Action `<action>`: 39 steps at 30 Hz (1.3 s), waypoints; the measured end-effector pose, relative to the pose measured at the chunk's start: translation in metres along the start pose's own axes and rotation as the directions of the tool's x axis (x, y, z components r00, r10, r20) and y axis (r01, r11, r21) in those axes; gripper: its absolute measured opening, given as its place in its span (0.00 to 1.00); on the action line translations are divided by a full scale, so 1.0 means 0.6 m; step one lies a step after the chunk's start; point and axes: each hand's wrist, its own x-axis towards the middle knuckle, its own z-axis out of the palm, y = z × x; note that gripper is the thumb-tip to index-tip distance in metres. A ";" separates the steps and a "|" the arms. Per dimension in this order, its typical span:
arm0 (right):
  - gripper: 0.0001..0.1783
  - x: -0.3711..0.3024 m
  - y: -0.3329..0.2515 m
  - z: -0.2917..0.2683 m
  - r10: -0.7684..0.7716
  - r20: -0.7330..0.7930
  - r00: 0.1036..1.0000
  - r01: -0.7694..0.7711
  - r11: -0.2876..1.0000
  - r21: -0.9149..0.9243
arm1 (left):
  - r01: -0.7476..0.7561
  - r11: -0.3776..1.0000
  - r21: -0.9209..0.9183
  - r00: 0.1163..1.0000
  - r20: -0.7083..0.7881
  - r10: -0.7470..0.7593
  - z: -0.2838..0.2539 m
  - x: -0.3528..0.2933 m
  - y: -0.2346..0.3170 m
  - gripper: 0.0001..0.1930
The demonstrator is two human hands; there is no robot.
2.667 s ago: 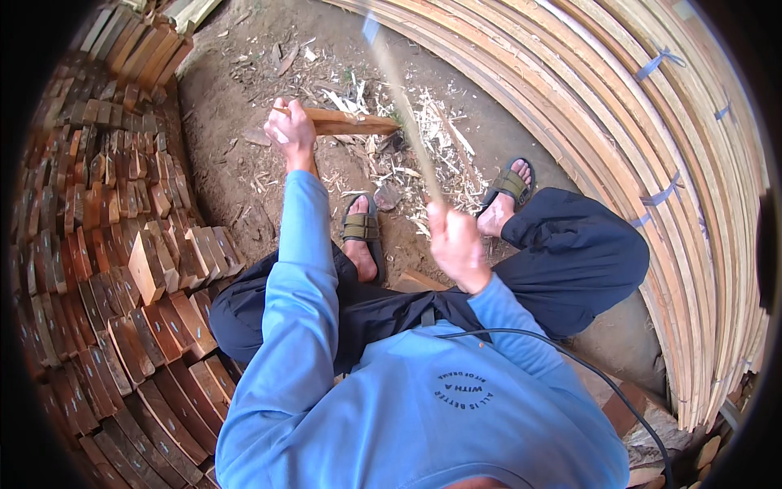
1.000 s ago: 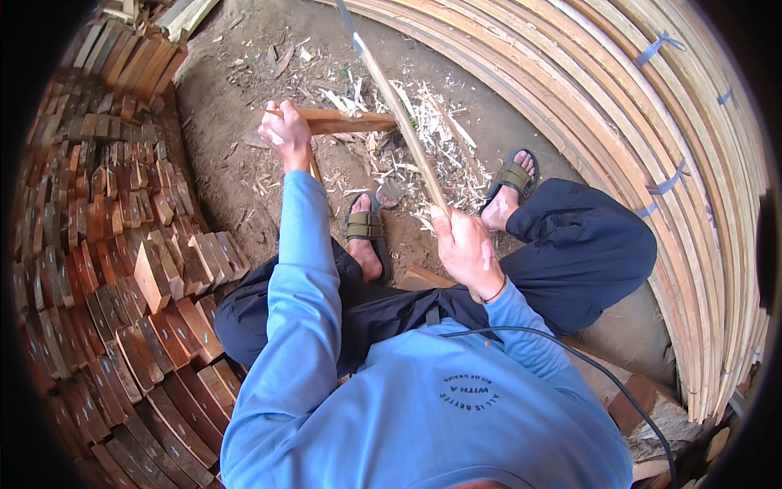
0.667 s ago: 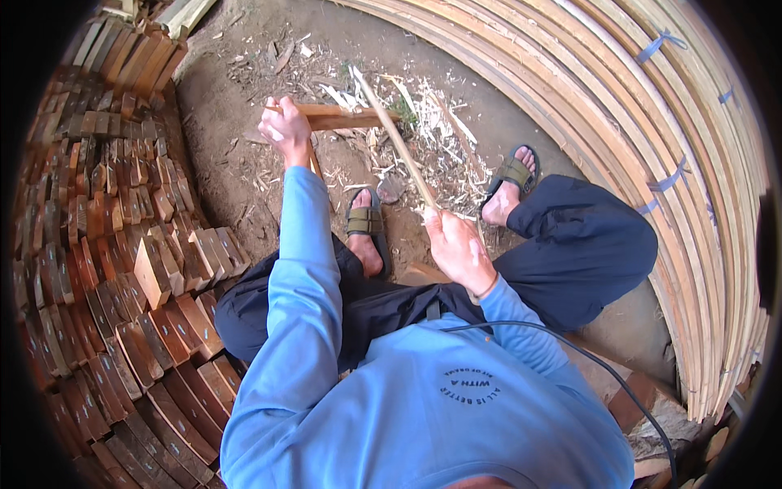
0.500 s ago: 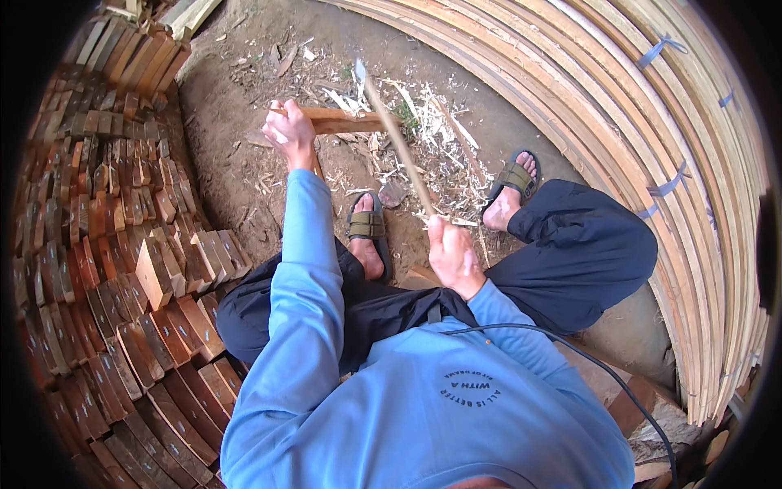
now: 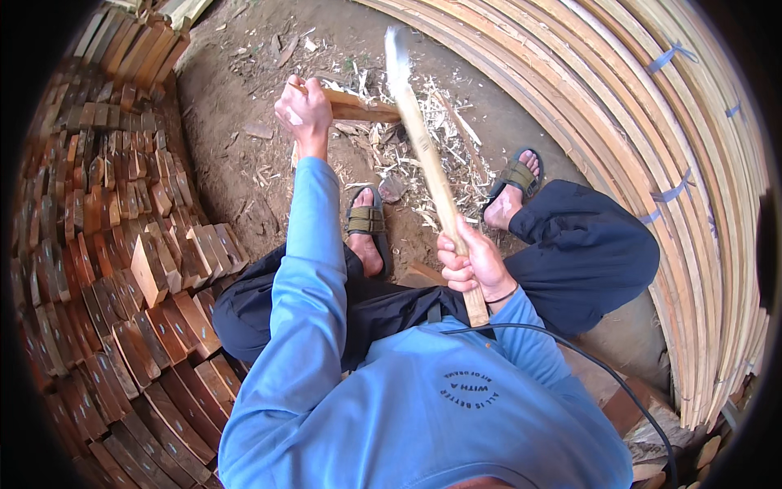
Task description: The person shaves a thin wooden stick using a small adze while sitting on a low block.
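My left hand (image 5: 304, 110) is closed around the left end of a reddish-brown piece of wood (image 5: 362, 107), which points right, above the ground. In my right hand (image 5: 481, 262) is an axe (image 5: 432, 159), gripped low on its long pale wooden handle. The handle's butt sticks out below my fingers. Its metal head is raised at the far end and smeared by motion, so the blade's shape is unclear. In this view the handle crosses near the wood's right end; whether they touch, I cannot tell.
Pale wood chips (image 5: 446, 138) litter the dirt beyond my sandalled feet, around a small stone (image 5: 392, 190). Stacked wooden blocks (image 5: 122, 277) line the left side. Long planks (image 5: 643, 122) tied with blue strips curve along the right. A black cable (image 5: 607, 371) crosses my right sleeve.
The axe has swung up toward me, its handle now nearer and steeper, and my right wrist has turned. My left hand has shifted slightly right and farther away with the wood.
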 end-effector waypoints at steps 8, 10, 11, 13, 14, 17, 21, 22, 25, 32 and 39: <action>0.31 0.056 0.025 -0.032 -0.752 0.087 0.653 -0.088 -0.189 -0.978 | 0.114 0.994 -0.006 0.993 -0.014 -0.114 -0.010 0.007 -0.015 0.16; 0.28 0.058 0.035 -0.029 -0.701 -0.007 0.713 -0.228 -0.223 -0.948 | 0.109 0.994 -0.013 0.994 -0.019 -0.109 -0.014 0.003 -0.025 0.15; 0.28 0.053 0.028 -0.007 -0.685 -0.015 0.728 -0.235 -0.229 -0.945 | 0.110 0.994 -0.019 0.994 -0.024 -0.110 -0.015 0.002 -0.028 0.15; 0.26 0.051 0.024 0.012 -0.699 0.036 0.715 -0.201 -0.255 -0.946 | 0.112 0.993 0.019 0.993 -0.030 -0.112 -0.016 0.002 -0.035 0.15; 0.25 0.047 0.014 0.037 -0.727 0.035 0.686 -0.165 -0.202 -0.965 | 0.111 0.993 0.037 0.993 -0.039 -0.110 -0.016 0.007 -0.036 0.15; 0.21 0.021 -0.019 0.122 -0.809 0.094 0.580 0.026 -0.097 -0.995 | 0.145 0.989 0.018 0.989 -0.033 -0.145 -0.020 -0.002 -0.036 0.17; 0.21 0.061 0.027 0.024 -0.799 0.058 0.599 -0.063 -0.119 -0.991 | 0.167 0.986 0.015 0.986 -0.015 -0.167 -0.017 0.003 -0.017 0.17; 0.22 0.065 0.030 0.001 -0.742 -0.014 0.671 -0.148 -0.115 -0.982 | 0.155 0.988 0.010 0.987 -0.040 -0.155 -0.019 0.001 -0.019 0.17; 0.25 0.054 0.022 0.009 -0.620 -0.142 0.772 -0.264 -0.110 -0.958 | 0.139 0.990 -0.001 0.987 -0.084 -0.138 -0.018 0.010 -0.025 0.16; 0.22 0.032 0.009 0.092 -0.835 0.066 0.546 -0.008 -0.083 -0.996 | 0.148 0.989 0.016 0.988 -0.051 -0.147 -0.019 -0.001 -0.024 0.16; 0.31 0.045 0.005 0.017 -0.588 0.047 0.807 -0.162 -0.297 -0.941 | 0.118 0.992 0.041 0.992 -0.056 -0.116 -0.018 -0.004 -0.037 0.16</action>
